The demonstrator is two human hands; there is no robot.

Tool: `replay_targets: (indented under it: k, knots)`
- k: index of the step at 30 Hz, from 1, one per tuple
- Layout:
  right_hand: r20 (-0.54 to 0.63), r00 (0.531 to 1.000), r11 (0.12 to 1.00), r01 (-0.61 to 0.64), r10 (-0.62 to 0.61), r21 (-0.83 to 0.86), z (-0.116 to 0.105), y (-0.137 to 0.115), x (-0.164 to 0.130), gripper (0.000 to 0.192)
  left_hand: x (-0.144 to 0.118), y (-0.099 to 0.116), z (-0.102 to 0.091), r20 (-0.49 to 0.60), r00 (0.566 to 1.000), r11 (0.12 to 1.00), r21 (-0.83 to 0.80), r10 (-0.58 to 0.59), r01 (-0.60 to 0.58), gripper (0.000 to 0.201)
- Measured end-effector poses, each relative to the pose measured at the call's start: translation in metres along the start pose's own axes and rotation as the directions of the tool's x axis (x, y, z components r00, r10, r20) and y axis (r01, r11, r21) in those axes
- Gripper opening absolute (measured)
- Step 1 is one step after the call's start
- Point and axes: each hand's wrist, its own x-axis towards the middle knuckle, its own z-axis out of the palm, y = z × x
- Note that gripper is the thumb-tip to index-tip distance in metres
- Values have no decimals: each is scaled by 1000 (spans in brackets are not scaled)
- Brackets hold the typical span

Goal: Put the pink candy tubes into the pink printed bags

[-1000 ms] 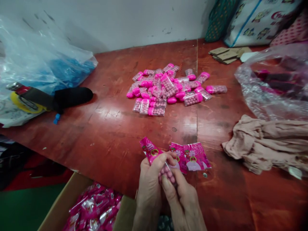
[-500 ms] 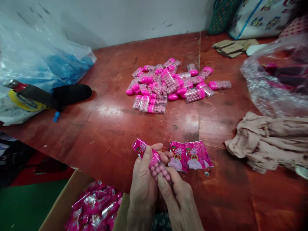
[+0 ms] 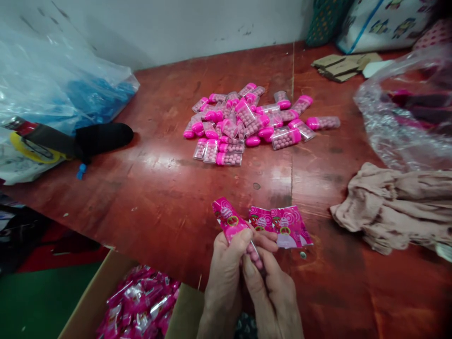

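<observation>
Head view shows us a pink wrapper [image 3: 229,219] with a clear candy tube [image 3: 254,254] partly inside it, held just above the near edge of the table [image 3: 158,197]. Our left hand [image 3: 226,273] has its grip closed around the wrapper's lower part, thumb across the front. Our right hand [image 3: 270,287] pinches the tube's exposed end between thumb and forefinger; how far the tube sits inside the sleeve we cannot quite tell, since the fingers cover it. Just beside the hands, two more flat pink wrappers [image 3: 282,227] lie on the table, overlapping. Farther back, a heap of pink-capped tubes [image 3: 247,125] is spread across the middle of the table. To the right lie a crumpled beige cloth [image 3: 391,207] and a clear plastic bag [image 3: 406,127]. At the left sit a blue-tinted plastic bag [image 3: 60,94] and a black object [image 3: 102,137]. Below the table edge, a cardboard box [image 3: 92,301] holds wrapped pink packs [image 3: 137,308].
</observation>
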Motion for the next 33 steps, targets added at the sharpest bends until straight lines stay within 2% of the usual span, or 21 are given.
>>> replay_targets:
  k: [2,4,8,12,15,17,20,23,24,26,28,30,33]
  knots:
    - [1,1000,1000,-9,9,15,-2,-1,2,39,-1,2,-1,-2,1000,999,-45,20,-20,19]
    - [50,999,998,-2,-1,55,-4,-3,6,37,-1,4,-5,-16,998,993,-103,52,-54,24]
    - [150,985,990,66,-85,127,-2,-4,13,35,3,9,-13,-18,999,992,-114,46,-47,24]
    - [93,989,991,111,-118,80,2,2,9,34,9,3,-14,-49,999,996,-85,-20,16,20]
    - [12,999,998,48,-49,51,3,2,5,33,8,-2,-13,-9,999,996,-79,-47,46,22]
    - [8,1000,996,5,-5,88,1,-1,6,34,5,-3,-13,2,1000,996,-86,-23,23,20]
    - [139,987,943,-124,84,308,0,-5,11,35,-1,2,-13,29,999,991,-130,30,-26,26]
    - [341,927,785,-326,156,526,4,-4,16,36,-5,8,-13,10,998,987,-151,58,-56,38]
    - [379,912,747,-359,156,559,6,-4,16,36,-6,10,-12,-16,998,987,-148,65,-67,40]
    - [402,906,751,-358,135,555,8,-2,16,38,-6,12,-12,-46,997,989,-131,68,-73,37]
    - [327,938,833,-269,113,484,9,-1,13,38,-6,12,-11,-41,997,990,-121,63,-68,32]
    - [171,982,923,-138,80,359,9,0,9,37,-6,10,-12,-51,997,990,-130,54,-60,27]
    - [-28,1000,986,17,-13,165,10,3,3,35,-6,4,-13,-49,998,990,-134,26,-33,26]
